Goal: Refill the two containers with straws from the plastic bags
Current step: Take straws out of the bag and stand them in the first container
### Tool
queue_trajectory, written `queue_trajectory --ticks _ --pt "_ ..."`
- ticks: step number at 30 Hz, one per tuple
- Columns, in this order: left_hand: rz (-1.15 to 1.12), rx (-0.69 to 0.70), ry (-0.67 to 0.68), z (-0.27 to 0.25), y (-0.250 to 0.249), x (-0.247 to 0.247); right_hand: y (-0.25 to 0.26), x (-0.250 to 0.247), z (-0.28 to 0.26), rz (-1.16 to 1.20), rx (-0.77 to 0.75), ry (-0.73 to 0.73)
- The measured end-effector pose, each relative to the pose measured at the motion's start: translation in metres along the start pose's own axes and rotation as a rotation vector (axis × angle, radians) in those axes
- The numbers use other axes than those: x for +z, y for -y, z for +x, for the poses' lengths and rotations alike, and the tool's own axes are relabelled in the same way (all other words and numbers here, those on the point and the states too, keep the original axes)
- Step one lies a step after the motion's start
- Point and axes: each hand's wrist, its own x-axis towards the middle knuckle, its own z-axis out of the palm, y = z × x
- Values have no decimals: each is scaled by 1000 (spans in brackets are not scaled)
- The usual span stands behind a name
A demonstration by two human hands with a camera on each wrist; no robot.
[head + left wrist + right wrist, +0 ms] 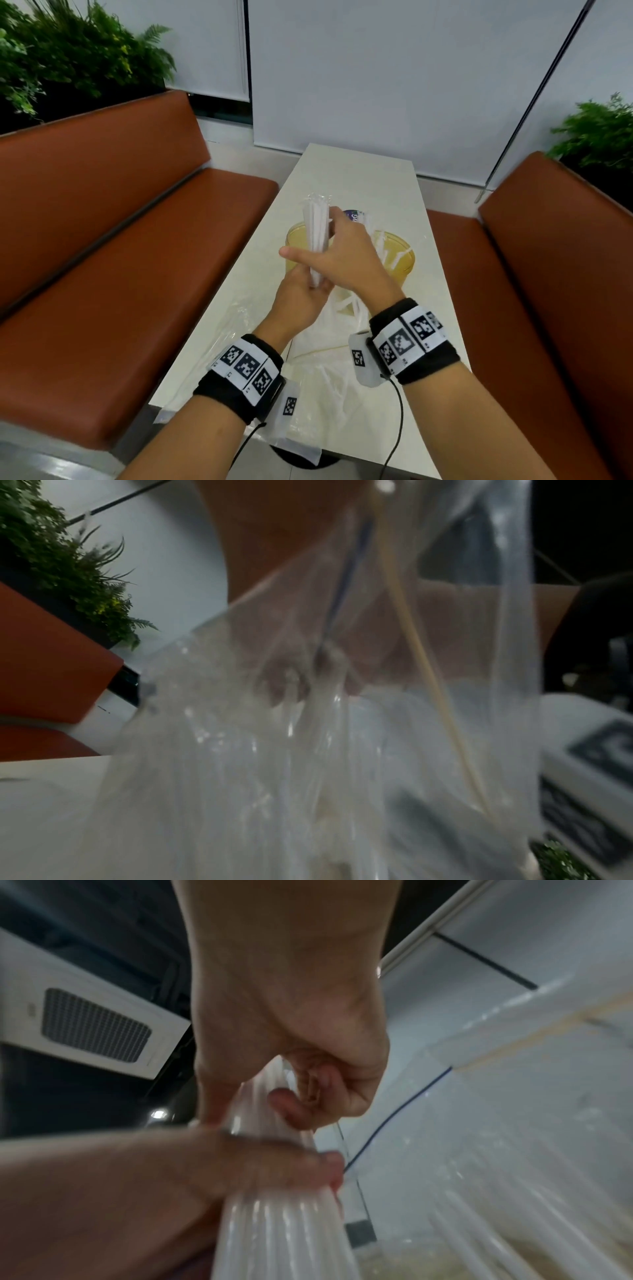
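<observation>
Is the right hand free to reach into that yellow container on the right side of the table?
Probably not yet: the right hand grips the bundle of straws together with the left hand. The right container itself stands open just beyond it.

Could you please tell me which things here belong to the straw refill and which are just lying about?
Part of the job:
- bundle of straws, gripped by the left hand and right hand
- two yellow containers
- plastic bags on the table

Just lying about:
- benches
- plants
- purple-labelled item, partly hidden behind the hands
</observation>
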Motion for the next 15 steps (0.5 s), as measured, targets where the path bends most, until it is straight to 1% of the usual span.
queue_trajectory --ticks 2,4,6,8,10,12,15 --pt "11 0 -31 1 1 -1 -1 15 -2 -111 -69 -80" --pt "-16 -39 -32 -1 2 -2 1 22 0 -115 -101 -102" --pt "-24 -82 -10 -1 3 -3 8 16 6 -77 -109 -121" --pt "25 -123 2 -2 7 -5 16 -3 15 -2 -124 -181" --pt "66 -150 -4 -4 9 -9 27 -33 23 105 -150 -272" --pt "83 -142 -23 -7 12 -14 31 -68 32 222 -177 -377" --pt "96 -125 -34 -13 14 -21 22 -116 46 262 -212 -557"
